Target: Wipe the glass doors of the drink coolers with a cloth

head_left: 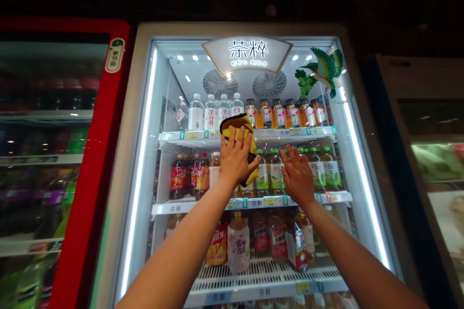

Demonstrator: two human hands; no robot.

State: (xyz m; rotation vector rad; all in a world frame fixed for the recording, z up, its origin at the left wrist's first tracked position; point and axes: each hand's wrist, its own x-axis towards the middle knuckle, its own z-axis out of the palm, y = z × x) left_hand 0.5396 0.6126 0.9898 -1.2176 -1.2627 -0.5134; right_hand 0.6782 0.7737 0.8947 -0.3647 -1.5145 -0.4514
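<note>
My left hand [237, 157] lies spread over a yellow cloth with dark edging [235, 125], which it presses flat against the glass door [195, 70] of a lit drinks fridge. To its right, my right hand [297, 176] is raised with the fingers apart and holds nothing; it is at the glass, in front of the green-capped bottles [277, 171]. Part of the cloth hangs below my left palm. Behind the glass, the upper shelf [232, 137] bears clear bottles and amber ones.
A red-framed fridge [105, 154] with bottles stands at the left. Another cabinet [395, 82] is at the right. A fan-shaped sign [248, 55] and a green bird picture [322, 70] are at the top of the door. Lower shelves hold several bottles.
</note>
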